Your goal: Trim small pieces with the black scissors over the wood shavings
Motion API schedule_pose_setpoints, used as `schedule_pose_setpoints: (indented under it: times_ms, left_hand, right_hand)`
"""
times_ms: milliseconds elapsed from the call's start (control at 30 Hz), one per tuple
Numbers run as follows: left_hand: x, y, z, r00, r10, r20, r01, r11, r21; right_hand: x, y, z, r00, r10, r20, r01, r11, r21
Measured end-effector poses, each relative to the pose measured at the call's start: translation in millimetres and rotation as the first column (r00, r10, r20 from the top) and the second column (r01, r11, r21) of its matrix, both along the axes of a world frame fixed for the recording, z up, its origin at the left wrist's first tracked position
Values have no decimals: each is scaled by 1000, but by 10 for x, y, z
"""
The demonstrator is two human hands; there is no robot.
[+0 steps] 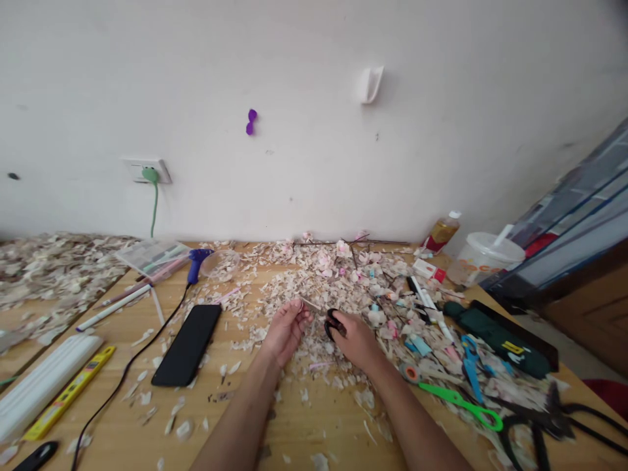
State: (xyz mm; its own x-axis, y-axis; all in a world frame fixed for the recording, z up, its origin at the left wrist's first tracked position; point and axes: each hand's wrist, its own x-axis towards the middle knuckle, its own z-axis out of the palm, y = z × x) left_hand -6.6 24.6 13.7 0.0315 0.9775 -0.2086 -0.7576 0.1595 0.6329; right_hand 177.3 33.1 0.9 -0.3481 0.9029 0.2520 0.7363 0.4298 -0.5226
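My right hand point(358, 340) is closed on a pair of small scissors point(332, 324), with its fingers in the black handle loops. My left hand point(287, 330) is just to the left, thumb and fingertips pinched together. At those fingertips is a thin pale piece point(310, 305), too small to name; it lies close to the scissors, whose blades I cannot make out clearly. Both hands are over the wooden table point(299, 432), in front of a heap of pale, petal-like flakes point(289, 288). Pink flowers point(324, 261) on thin dark stems rest at the back of the heap.
A black phone point(186, 345) and a blue glue gun point(197, 263) with its cord are to the left. On the right are green-handled scissors point(464, 400), large black shears point(540, 418), blue scissors point(471, 366), a dark green pouch point(500, 337) and a plastic cup point(485, 258).
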Motion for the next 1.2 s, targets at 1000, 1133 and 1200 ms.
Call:
schedule_pose_setpoints:
  times_ms: [1000,1133,1200]
  left_hand:
    - [-49,63,-21,861,224,-456,-155,970,185]
    - [-24,29,-41,774,228,-591,-102,966,239]
    - [-18,5,-50,723,218,-656,-70,967,244]
  right_hand:
    - [77,-4,120,993,113,-27,-114,991,-63]
    - [41,-45,168,989,148,-13,-149,985,-84]
    - [44,-41,169,988,155,-5,-155,985,-78]
